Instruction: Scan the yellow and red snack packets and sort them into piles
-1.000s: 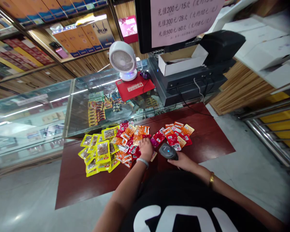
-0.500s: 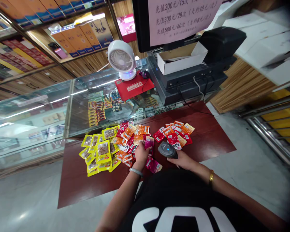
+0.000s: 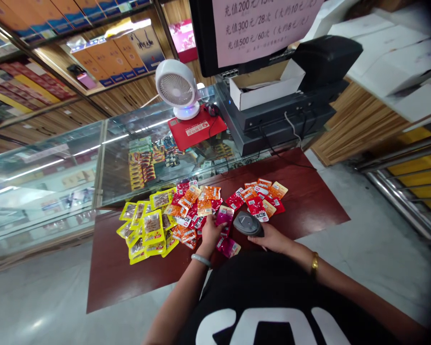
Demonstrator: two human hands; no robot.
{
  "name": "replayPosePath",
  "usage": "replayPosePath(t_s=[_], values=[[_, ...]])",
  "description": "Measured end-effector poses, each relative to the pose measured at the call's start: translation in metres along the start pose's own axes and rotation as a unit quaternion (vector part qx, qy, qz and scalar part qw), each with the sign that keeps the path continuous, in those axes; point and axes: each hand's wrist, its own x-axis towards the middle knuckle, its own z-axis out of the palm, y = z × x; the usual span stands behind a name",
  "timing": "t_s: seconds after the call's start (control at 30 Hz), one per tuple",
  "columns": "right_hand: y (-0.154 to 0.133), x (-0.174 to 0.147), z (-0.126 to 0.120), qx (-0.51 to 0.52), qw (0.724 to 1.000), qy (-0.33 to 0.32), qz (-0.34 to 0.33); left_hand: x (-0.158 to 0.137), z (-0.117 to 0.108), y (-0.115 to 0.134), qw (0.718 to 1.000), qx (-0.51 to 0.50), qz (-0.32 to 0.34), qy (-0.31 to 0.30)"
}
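Note:
My left hand (image 3: 211, 234) grips a purple snack packet (image 3: 224, 217) by its left edge, its fingers and thumb closed on it. Another purple packet (image 3: 229, 247) lies flat just below. In my right hand (image 3: 271, 238) is a dark grey handheld barcode scanner (image 3: 248, 224), its head pointing left toward the held packet. A mixed pile of orange and red snack packets (image 3: 191, 195) spreads beyond my left hand. Farther left lie several yellow snack packets (image 3: 152, 227), some overlapping. A separate pile of red and orange packets (image 3: 257, 205) sits past the scanner.
The dark red tabletop (image 3: 129, 282) abuts a glass display counter (image 3: 118, 172). On the glass stand a white fan (image 3: 177, 86), a red mat (image 3: 197, 132) and a computer mouse (image 3: 211, 109). Cash register equipment (image 3: 251, 127) sits behind, with an open white box (image 3: 266, 91) on it.
My left hand has drawn the purple packet slightly right and tilted it, so more of it shows. The blue light on the scanner has gone out.

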Motion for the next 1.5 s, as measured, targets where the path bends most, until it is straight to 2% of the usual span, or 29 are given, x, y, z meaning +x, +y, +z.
replayPosePath(t_s=[0.13,0.23,0.33,0.5,0.6,0.67,0.73,0.9,1.03,1.13,1.2,1.27,1.37,1.43,1.5], values=[[0.001,-0.004,-0.002,-0.015,0.999,0.012,0.025,0.01,0.018,0.018,0.994,-0.105,-0.006,-0.018],[0.001,-0.006,-0.004,-0.03,0.999,0.004,0.03,0.02,0.032,0.04,0.977,-0.198,0.055,-0.064],[0.001,-0.006,-0.006,-0.039,0.999,0.003,0.022,0.024,0.035,0.047,0.973,-0.2,0.1,-0.063],[0.002,-0.006,-0.007,-0.028,1.0,0.003,0.008,0.026,0.007,0.025,0.992,-0.02,0.118,0.043],[0.005,-0.005,-0.006,-0.033,0.999,-0.003,0.011,0.039,-0.019,0.024,0.977,0.109,0.153,0.104],[0.008,-0.005,-0.005,-0.042,0.999,-0.011,0.016,0.055,-0.033,0.03,0.962,0.181,0.163,0.122],[0.012,-0.005,-0.004,-0.054,0.998,-0.013,0.021,0.074,-0.042,0.038,0.95,0.246,0.159,0.112],[0.018,-0.007,-0.004,-0.069,0.997,-0.003,0.034,0.108,-0.049,0.053,0.913,0.358,0.195,0.004],[0.02,-0.007,-0.006,-0.083,0.996,0.0,0.035,0.11,-0.053,0.063,0.889,0.406,0.21,-0.01],[0.021,-0.005,-0.007,-0.084,0.996,-0.001,0.027,0.104,-0.062,0.067,0.885,0.419,0.202,-0.038],[0.022,-0.004,-0.007,-0.08,0.997,-0.006,0.017,0.099,-0.068,0.065,0.897,0.401,0.183,-0.036],[0.023,-0.002,-0.007,-0.08,0.997,-0.014,0.009,0.092,-0.07,0.058,0.929,0.339,0.146,-0.019],[0.022,0.001,-0.007,-0.081,0.997,-0.015,0.0,0.081,-0.064,0.043,0.989,0.124,0.08,-0.02],[0.019,0.002,-0.005,-0.072,0.997,-0.021,-0.007,0.073,-0.052,0.034,0.997,-0.042,0.053,-0.029],[0.016,0.004,-0.003,-0.061,0.998,-0.028,-0.013,0.066,-0.039,0.028,0.986,-0.16,0.044,-0.027]])
